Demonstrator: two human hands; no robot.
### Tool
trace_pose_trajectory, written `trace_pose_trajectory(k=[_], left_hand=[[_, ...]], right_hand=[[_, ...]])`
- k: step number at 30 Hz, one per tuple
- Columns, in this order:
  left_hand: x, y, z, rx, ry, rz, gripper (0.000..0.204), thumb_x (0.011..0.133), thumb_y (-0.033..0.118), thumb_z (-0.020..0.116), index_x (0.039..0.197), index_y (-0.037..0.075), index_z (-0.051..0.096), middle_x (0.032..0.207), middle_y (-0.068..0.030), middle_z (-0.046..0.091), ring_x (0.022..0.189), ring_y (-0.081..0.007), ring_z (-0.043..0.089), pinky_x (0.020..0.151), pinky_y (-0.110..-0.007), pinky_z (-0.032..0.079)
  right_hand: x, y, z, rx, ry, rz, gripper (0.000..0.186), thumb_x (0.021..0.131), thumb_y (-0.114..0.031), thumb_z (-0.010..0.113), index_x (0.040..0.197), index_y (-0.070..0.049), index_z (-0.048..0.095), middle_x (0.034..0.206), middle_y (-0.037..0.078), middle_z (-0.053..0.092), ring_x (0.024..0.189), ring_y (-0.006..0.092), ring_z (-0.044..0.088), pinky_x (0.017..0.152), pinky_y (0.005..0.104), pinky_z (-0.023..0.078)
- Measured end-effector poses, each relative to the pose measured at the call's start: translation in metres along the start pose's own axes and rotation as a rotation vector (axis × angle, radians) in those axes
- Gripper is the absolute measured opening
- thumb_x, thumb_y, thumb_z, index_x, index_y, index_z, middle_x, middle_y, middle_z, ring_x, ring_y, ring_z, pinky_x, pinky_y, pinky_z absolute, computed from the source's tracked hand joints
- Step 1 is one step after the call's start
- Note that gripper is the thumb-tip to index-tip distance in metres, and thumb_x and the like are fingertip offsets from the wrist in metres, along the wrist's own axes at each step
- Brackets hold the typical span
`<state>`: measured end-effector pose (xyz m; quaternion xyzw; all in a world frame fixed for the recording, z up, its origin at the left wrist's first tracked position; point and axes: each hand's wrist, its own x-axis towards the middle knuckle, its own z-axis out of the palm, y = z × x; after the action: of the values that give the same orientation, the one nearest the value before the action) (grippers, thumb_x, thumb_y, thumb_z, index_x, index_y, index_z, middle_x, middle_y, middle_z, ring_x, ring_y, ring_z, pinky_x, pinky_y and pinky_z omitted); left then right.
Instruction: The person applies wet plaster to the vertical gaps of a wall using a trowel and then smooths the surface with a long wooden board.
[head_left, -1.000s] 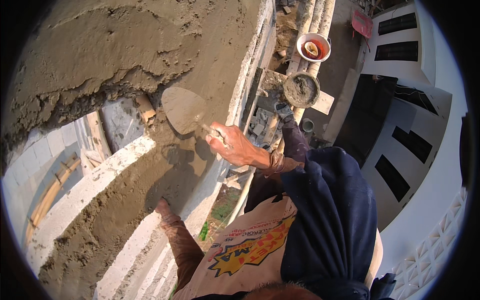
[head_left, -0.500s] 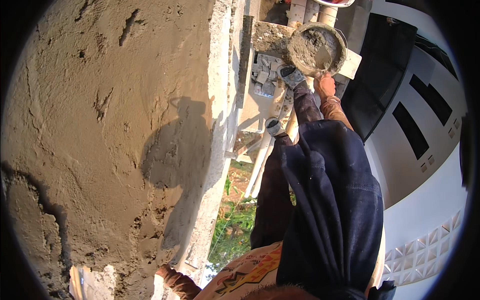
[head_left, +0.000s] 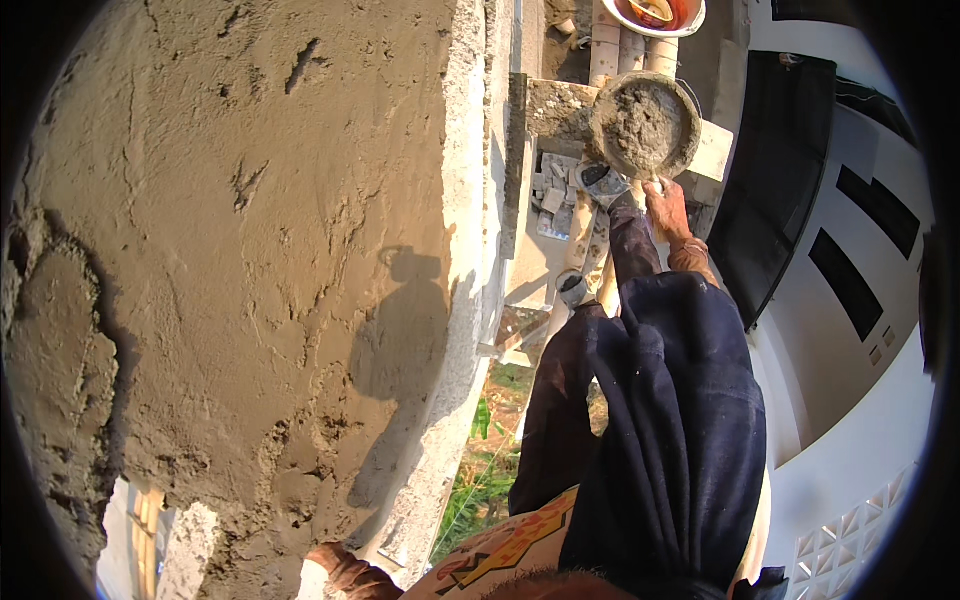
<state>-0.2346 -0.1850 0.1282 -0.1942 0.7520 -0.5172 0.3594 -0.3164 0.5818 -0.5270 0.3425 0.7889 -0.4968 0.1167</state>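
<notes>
My right hand (head_left: 669, 210) is closed around the handle of a trowel (head_left: 656, 182) at the near rim of a round bucket (head_left: 690, 152). Wet grey mortar (head_left: 643, 118) fills the bucket, and the trowel's blade is not distinguishable in it. To the left rises a wall (head_left: 240, 290) coated with rough, damp plaster. Low in the picture, my left hand (head_left: 328, 556) rests against the wall near its pale edge. Its fingers are mostly hidden, so their grip does not show.
My feet (head_left: 603, 183) stand on bamboo poles (head_left: 608, 285), with ground and plants (head_left: 470, 495) far below. A board (head_left: 712, 150) crosses under the bucket. Beyond it sits a white-rimmed red basin (head_left: 690, 22). Broken tile pieces (head_left: 553, 195) lie left of my feet.
The trowel blade, visible on the mortar before, no longer stands out. My view has shifted, so the wall, bucket and feet appear further right and lower. My right hand stays at the bucket's rim.
</notes>
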Motion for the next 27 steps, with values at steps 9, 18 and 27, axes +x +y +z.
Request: trace_pose_trajectory(k=[9, 18, 27], left_hand=[[0.047, 0.119, -0.017, -1.021, 0.699, -0.136, 0.038, 0.095, 0.026, 0.056, 0.118, -0.003, 0.065, 0.122, -0.0246, 0.066, 0.105, -0.0448, 0.061, 0.089, -0.050, 0.050], [0.002, 0.115, -0.136, -1.457, 1.228, -0.102, 0.016, 0.081, 0.018, 0.061, 0.079, 0.005, 0.069, 0.080, -0.0214, 0.069, 0.078, -0.0441, 0.064, 0.068, -0.052, 0.049], [0.015, 0.123, -0.179, -1.276, 1.230, -0.038, 0.020, 0.076, 0.019, 0.063, 0.063, 0.005, 0.064, 0.069, -0.0171, 0.065, 0.067, -0.0395, 0.062, 0.060, -0.050, 0.046]], right_hand=[[-0.205, -0.308, -0.060, 0.984, -0.461, 0.242, 0.035, 0.091, -0.027, 0.056, 0.116, -0.003, 0.064, 0.069, 0.005, 0.056, 0.047, 0.0159, 0.052, 0.043, 0.0321, 0.044], [-0.392, -0.644, -0.142, 1.561, -0.480, -0.773, 0.049, 0.096, -0.017, 0.064, 0.137, 0.001, 0.042, 0.094, 0.007, 0.058, 0.064, 0.0143, 0.057, 0.056, 0.0295, 0.051], [-0.327, -0.799, -0.174, 1.275, 0.870, -1.265, 0.041, 0.097, -0.009, 0.062, 0.133, 0.000, 0.044, 0.096, 0.010, 0.060, 0.077, 0.0189, 0.060, 0.069, 0.0345, 0.053]])
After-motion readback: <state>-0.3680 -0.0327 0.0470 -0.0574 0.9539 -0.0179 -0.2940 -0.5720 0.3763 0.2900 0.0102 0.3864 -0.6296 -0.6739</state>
